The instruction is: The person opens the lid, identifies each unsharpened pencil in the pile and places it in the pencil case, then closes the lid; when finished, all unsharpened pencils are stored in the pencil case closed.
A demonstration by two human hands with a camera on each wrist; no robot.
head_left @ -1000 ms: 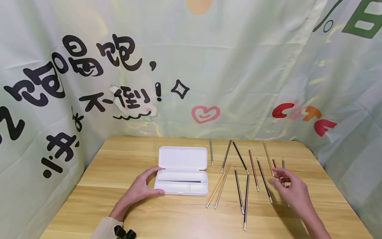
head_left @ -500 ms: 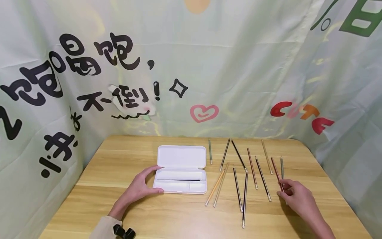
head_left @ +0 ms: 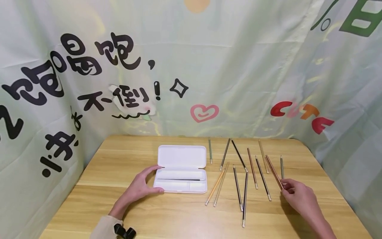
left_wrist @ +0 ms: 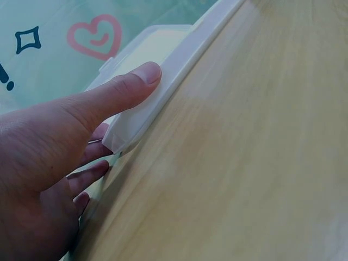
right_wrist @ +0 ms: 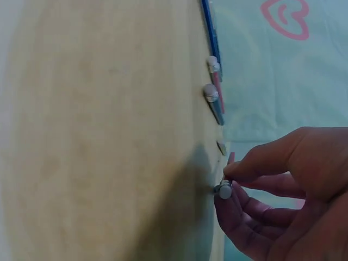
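Observation:
My right hand pinches a reddish-brown pencil near its rear end, the tip pointing to the back left. In the right wrist view the pencil's pale eraser end shows between thumb and fingers. My left hand holds the left end of an open white pencil case, thumb at the front and fingers toward the hinge. The left wrist view shows that thumb pressing on the case's side wall. One slim dark pencil lies inside the case.
Several loose pencils lie right of the case, including a yellow one, a black one and a tan one. A grey-green pencil lies just beyond my right hand. A printed curtain hangs behind the wooden table.
My right hand has drawn back toward me and now grips the reddish-brown pencil, whose tip has swung left. The tan pencil has shifted slightly left. My left hand stays on the case.

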